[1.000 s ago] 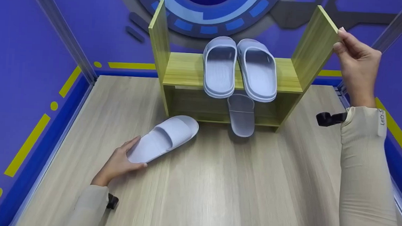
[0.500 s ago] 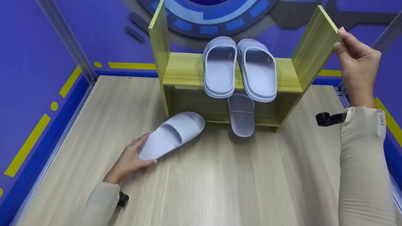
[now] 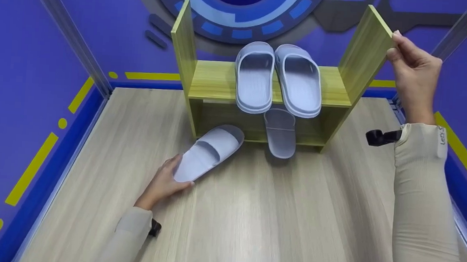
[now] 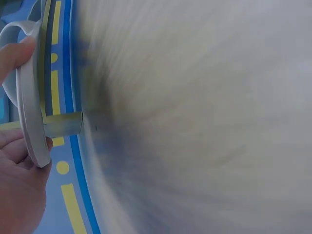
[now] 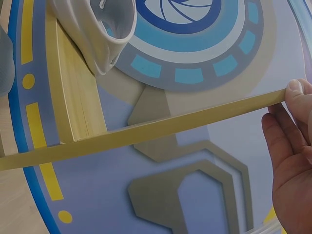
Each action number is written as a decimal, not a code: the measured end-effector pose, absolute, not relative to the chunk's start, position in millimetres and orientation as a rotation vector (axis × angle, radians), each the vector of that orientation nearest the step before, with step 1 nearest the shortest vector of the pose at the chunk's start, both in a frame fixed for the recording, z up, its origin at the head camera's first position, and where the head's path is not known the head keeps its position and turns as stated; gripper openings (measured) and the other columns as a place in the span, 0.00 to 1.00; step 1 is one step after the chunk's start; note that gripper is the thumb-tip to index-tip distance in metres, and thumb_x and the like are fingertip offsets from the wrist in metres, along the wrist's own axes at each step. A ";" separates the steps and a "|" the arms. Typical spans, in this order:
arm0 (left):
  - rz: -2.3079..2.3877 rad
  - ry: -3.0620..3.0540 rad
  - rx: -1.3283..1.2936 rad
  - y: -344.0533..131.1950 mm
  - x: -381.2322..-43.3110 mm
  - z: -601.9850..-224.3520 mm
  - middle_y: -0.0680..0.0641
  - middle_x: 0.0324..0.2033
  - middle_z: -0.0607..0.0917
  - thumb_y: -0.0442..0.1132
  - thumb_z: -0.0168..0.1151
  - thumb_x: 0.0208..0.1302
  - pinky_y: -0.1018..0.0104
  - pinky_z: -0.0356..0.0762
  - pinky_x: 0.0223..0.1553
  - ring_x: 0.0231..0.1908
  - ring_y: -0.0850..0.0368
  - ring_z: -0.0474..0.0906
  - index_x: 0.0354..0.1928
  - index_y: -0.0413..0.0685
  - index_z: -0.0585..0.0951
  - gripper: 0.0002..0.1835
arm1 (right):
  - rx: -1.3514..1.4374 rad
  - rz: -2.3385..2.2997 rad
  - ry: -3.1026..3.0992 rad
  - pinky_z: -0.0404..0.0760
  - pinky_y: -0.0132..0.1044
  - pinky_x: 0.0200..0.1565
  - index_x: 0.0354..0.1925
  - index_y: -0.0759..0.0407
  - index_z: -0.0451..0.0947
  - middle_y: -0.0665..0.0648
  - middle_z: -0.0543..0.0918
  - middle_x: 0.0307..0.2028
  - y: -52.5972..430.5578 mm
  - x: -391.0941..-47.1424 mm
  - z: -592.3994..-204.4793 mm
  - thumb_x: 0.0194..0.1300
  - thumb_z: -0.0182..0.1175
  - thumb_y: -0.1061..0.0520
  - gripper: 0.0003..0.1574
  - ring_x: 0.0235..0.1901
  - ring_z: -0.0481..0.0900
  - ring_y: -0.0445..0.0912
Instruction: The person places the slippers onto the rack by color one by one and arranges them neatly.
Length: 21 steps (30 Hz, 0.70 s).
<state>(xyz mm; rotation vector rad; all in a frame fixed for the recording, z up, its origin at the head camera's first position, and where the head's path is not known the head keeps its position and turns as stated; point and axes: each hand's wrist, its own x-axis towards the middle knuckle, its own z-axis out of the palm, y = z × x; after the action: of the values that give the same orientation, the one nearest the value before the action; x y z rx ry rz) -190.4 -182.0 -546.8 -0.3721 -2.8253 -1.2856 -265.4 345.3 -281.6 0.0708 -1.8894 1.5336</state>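
Observation:
My left hand [image 3: 168, 183] grips a pale grey slide slipper [image 3: 208, 151] by its heel end, thumb on one side and fingers on the other. The slipper's toe points away to the right and overlaps the lower left opening of a small wooden shoe rack [image 3: 212, 79]. In the left wrist view the slipper [image 4: 30, 107] appears edge-on, raised off the floor. With thumb and fingertips, my right hand [image 3: 417, 73] pinches the front edge of the rack's right side panel [image 5: 190, 122]. A matching slipper [image 3: 280, 134] sits in the lower level, its heel jutting forward.
Two grey-blue clogs [image 3: 254, 81] stand side by side on the rack's upper shelf, heels overhanging its front. Light wood-grain flooring [image 3: 252, 221] spreads before the rack. Blue-purple panels [image 3: 25, 94] with yellow marks enclose the left, back and right sides.
My left hand has carried the slipper right and away from me, bringing its toe to the rack's lower opening. The right hand keeps its pinch on the side panel.

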 end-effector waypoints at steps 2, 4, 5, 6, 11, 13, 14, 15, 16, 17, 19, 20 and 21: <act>-1.279 -2.834 -0.363 -178.3 -191.2 -546.8 0.30 0.66 0.68 0.44 0.79 0.43 0.43 0.63 0.66 0.66 0.34 0.63 0.68 0.31 0.63 0.52 | 0.070 1.532 -1.888 0.78 0.26 0.53 0.50 0.57 0.82 0.56 0.81 0.55 344.9 -265.4 -281.3 0.58 0.66 0.62 0.19 0.52 0.82 0.39; -1.291 -2.836 -0.352 -174.4 -191.8 -546.8 0.31 0.66 0.68 0.44 0.79 0.44 0.44 0.62 0.67 0.66 0.35 0.63 0.69 0.33 0.63 0.52 | 0.066 1.529 -1.891 0.78 0.26 0.53 0.50 0.57 0.82 0.56 0.81 0.55 344.5 -265.4 -280.8 0.58 0.66 0.62 0.19 0.52 0.82 0.39; -1.292 -2.838 -0.349 -172.5 -192.2 -547.0 0.31 0.66 0.67 0.44 0.79 0.44 0.44 0.62 0.67 0.67 0.35 0.63 0.69 0.33 0.63 0.52 | 0.063 1.525 -1.897 0.77 0.27 0.54 0.51 0.57 0.82 0.55 0.81 0.55 344.3 -265.2 -280.7 0.58 0.66 0.62 0.20 0.53 0.82 0.39; -1.297 -2.836 -0.347 -170.6 -192.7 -547.1 0.31 0.66 0.67 0.44 0.79 0.45 0.45 0.62 0.67 0.67 0.36 0.62 0.69 0.33 0.62 0.52 | 0.060 1.522 -1.901 0.77 0.27 0.54 0.51 0.57 0.82 0.55 0.81 0.55 344.1 -265.0 -280.5 0.58 0.66 0.62 0.20 0.53 0.82 0.39; -1.272 -2.832 -0.344 -161.0 -196.2 -547.6 0.32 0.66 0.67 0.45 0.78 0.45 0.45 0.61 0.68 0.67 0.36 0.61 0.69 0.33 0.62 0.52 | 0.063 1.520 -1.904 0.78 0.27 0.54 0.51 0.57 0.82 0.55 0.81 0.55 343.7 -264.7 -280.9 0.59 0.65 0.61 0.20 0.52 0.82 0.39; -1.245 -2.826 -0.353 -157.3 -197.7 -547.9 0.32 0.66 0.67 0.46 0.78 0.45 0.44 0.61 0.68 0.68 0.36 0.61 0.69 0.33 0.63 0.51 | 0.076 1.529 -1.888 0.78 0.26 0.53 0.51 0.58 0.82 0.56 0.81 0.55 343.8 -265.3 -281.5 0.59 0.65 0.62 0.19 0.53 0.82 0.39; -1.230 -2.824 -0.358 -155.4 -198.3 -548.0 0.32 0.66 0.67 0.46 0.78 0.45 0.44 0.61 0.68 0.68 0.37 0.61 0.69 0.33 0.64 0.51 | 0.082 1.530 -1.882 0.78 0.26 0.53 0.50 0.58 0.82 0.56 0.81 0.55 343.8 -265.6 -282.0 0.59 0.65 0.62 0.19 0.53 0.81 0.40; -1.215 -2.821 -0.366 -153.7 -198.9 -548.4 0.32 0.66 0.68 0.47 0.78 0.45 0.44 0.61 0.68 0.68 0.36 0.61 0.68 0.33 0.64 0.50 | 0.086 1.540 -1.870 0.78 0.26 0.53 0.50 0.58 0.82 0.56 0.81 0.55 343.9 -265.8 -282.4 0.58 0.65 0.63 0.19 0.53 0.81 0.40; -1.202 -2.816 -0.372 -151.9 -199.6 -548.7 0.32 0.66 0.68 0.47 0.78 0.45 0.44 0.61 0.67 0.68 0.36 0.61 0.67 0.32 0.65 0.50 | 0.091 1.553 -1.857 0.78 0.26 0.52 0.50 0.59 0.82 0.57 0.81 0.55 344.0 -266.1 -282.8 0.58 0.66 0.63 0.19 0.54 0.81 0.40; -1.194 -2.811 -0.375 -150.1 -200.2 -549.1 0.32 0.66 0.68 0.48 0.78 0.45 0.44 0.62 0.67 0.68 0.36 0.61 0.67 0.32 0.66 0.49 | 0.097 1.562 -1.847 0.78 0.26 0.52 0.50 0.59 0.82 0.57 0.80 0.55 344.0 -266.3 -283.2 0.58 0.66 0.63 0.19 0.54 0.81 0.40; -1.187 -2.796 -0.374 -146.5 -201.3 -549.7 0.32 0.66 0.68 0.48 0.78 0.45 0.44 0.62 0.67 0.67 0.36 0.61 0.66 0.32 0.67 0.49 | 0.102 1.578 -1.833 0.78 0.26 0.52 0.49 0.59 0.83 0.57 0.81 0.55 344.1 -266.6 -283.8 0.57 0.66 0.64 0.19 0.54 0.81 0.40; -1.181 -2.789 -0.373 -144.9 -202.2 -550.3 0.32 0.66 0.68 0.49 0.78 0.45 0.44 0.62 0.67 0.67 0.36 0.61 0.66 0.32 0.67 0.48 | 0.109 1.594 -1.819 0.79 0.26 0.52 0.49 0.60 0.83 0.58 0.81 0.55 344.3 -266.7 -284.0 0.57 0.66 0.64 0.19 0.53 0.81 0.41; -1.177 -2.782 -0.370 -143.3 -202.9 -550.6 0.32 0.66 0.68 0.49 0.78 0.45 0.44 0.63 0.67 0.67 0.36 0.61 0.66 0.32 0.67 0.48 | 0.117 1.613 -1.804 0.79 0.26 0.52 0.49 0.61 0.83 0.58 0.81 0.55 344.5 -266.9 -284.2 0.57 0.67 0.64 0.19 0.53 0.81 0.41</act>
<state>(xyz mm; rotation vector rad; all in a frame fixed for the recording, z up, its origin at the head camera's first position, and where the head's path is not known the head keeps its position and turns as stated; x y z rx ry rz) -202.9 -143.3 -550.6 -0.3704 -2.7825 -1.1770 -266.9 344.5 -284.2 0.1174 -1.8039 1.6132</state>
